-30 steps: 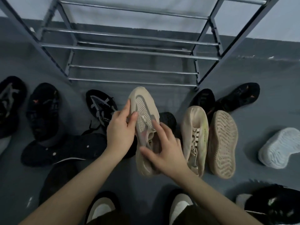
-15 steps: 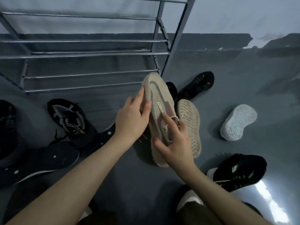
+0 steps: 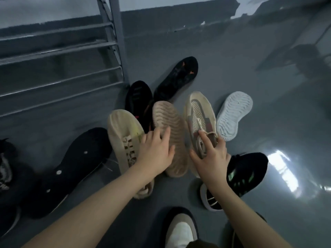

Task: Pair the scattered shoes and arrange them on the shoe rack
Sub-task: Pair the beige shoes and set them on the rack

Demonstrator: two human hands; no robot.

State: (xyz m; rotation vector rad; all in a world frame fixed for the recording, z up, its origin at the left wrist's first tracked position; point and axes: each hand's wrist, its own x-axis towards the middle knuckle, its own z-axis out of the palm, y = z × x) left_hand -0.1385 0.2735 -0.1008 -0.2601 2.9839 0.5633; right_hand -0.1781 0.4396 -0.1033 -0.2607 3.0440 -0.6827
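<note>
Right hand (image 3: 210,154): yours, fingers curled round the collar and laces of the beige mesh sneaker (image 3: 198,120), index finger laid along the tongue. The sneaker is sole-down, toe pointing away from you; whether it rests on the floor or is held just above it cannot be told.

Left hand (image 3: 155,151): fingers spread and nearly straight, lying on the overturned beige sneaker (image 3: 170,133), which is sole-up just left of the held one. It touches the sole and grips nothing yet.

Beside the left hand: a cream knit sneaker (image 3: 123,140), upright, touching the overturned one.

Right of the held sneaker: a white shoe (image 3: 232,115), sole-up. Near your right wrist: a black sneaker with green marks (image 3: 245,170).

Farther out: two black shoes (image 3: 138,97) (image 3: 177,77) by the foot of the shoe rack (image 3: 114,42); a large black shoe (image 3: 75,169) at the left, sole-up.

Floor (image 3: 268,86): grey, glossy, carrying every shoe in view.

Progress, as a judgement: early. The part of the rack in view holds no shoes, and all footwear seen lies loose on the floor. The overturned beige sneaker looks a likely mate for the held one. Left to do: confirm that pair, shelve it, then match the black, white and cream shoes.
</note>
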